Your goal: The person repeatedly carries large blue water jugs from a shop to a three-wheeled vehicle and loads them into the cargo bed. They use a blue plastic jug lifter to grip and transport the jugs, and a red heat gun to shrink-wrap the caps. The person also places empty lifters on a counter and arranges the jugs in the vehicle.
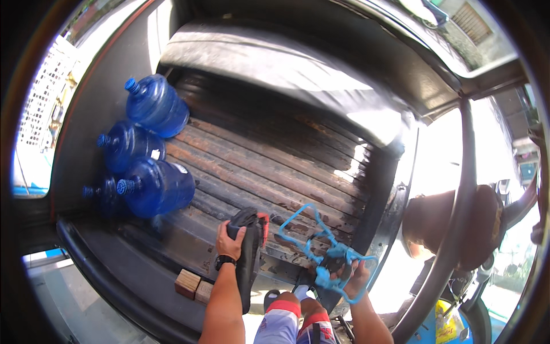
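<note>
Head view: left hand [229,243] grips black rubbery sandal [250,252]; right hand [355,278] holds blue cord [321,243].

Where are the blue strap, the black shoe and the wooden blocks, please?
blue strap [312,232]: head view, on its crossed bands above the right hand.
black shoe [249,258]: head view, on its side below the left hand.
wooden blocks [188,284]: head view, on the left block's top.

The ribbed metal floor [269,166] looks rusty and rough. The blue water jugs [154,186] on the left are glossy translucent plastic. Two small wooden blocks [193,285] near the edge look matt. The light blue cord [321,246] looks like smooth plastic.
</note>
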Motion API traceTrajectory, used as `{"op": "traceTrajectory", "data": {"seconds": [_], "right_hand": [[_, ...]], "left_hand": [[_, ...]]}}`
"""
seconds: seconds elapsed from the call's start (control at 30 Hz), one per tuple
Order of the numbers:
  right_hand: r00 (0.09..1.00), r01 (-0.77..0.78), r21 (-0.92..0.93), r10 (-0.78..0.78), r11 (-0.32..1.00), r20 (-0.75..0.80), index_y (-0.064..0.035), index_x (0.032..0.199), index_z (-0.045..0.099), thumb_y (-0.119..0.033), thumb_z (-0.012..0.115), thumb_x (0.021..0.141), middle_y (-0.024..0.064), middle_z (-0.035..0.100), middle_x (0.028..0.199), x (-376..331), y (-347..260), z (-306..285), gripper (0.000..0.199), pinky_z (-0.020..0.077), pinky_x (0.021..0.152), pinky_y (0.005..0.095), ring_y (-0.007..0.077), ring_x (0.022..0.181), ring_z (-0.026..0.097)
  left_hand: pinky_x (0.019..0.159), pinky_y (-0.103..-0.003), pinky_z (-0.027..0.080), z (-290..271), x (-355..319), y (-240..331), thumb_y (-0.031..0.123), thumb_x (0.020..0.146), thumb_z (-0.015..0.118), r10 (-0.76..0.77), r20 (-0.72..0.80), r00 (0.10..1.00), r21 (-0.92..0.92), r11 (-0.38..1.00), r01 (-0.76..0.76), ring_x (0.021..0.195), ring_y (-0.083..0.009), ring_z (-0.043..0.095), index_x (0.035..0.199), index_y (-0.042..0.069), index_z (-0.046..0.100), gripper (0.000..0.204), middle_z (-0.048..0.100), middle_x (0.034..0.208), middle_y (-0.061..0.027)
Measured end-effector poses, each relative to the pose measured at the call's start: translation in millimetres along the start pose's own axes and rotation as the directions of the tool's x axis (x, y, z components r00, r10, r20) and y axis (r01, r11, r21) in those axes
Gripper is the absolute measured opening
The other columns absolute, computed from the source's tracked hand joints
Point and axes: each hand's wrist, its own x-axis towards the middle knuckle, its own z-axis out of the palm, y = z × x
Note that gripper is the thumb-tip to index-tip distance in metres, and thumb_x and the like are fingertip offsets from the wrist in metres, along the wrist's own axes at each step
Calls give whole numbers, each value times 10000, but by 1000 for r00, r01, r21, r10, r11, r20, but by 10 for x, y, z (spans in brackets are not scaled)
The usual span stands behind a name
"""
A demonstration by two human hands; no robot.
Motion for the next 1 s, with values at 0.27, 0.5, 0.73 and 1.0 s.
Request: {"op": "traceTrajectory", "data": {"seconds": [0.27,0.5,0.73,1.0], "right_hand": [[981,-126,-178,96,976,-168,-61,1099,613,-345,421,1093,36,587,737,-1096,731,-106,343,525,840,388,194,634,586],[994,79,-693,-106,717,3,-34,1273,583,-347,485,1092,7,625,919,-2178,1905,-535,375,464,822,273,87,888,579],[961,98,-732,-256,675,-107,-38,1280,614,-246,567,1062,17,675,1058,-3750,2496,-538,305,481,911,271,101,1019,619],[662,275,-442,-501,854,-557,-39,1248,643,-249,602,1043,23,679,1096,-4938,2978,-1346,296,516,903,282,97,1004,632]], "left_hand": [[1039,-465,437,124,75,-248,575,888,692,-19,-16,1000,86,996,21,1225,-435,550,1309,-3,581,724,597,1303,-248],[1053,-482,430,204,-204,-32,564,876,686,276,-152,949,420,887,-191,1264,-394,550,1332,56,553,695,578,1346,-214],[938,-446,507,1248,-1781,-121,291,839,793,327,48,944,141,933,-330,1079,-346,656,1193,59,640,450,675,1169,-154],[840,-272,511,463,-5206,-851,185,1000,671,555,677,483,-624,781,-24,941,-102,629,1167,23,618,239,669,1019,-31]]}}
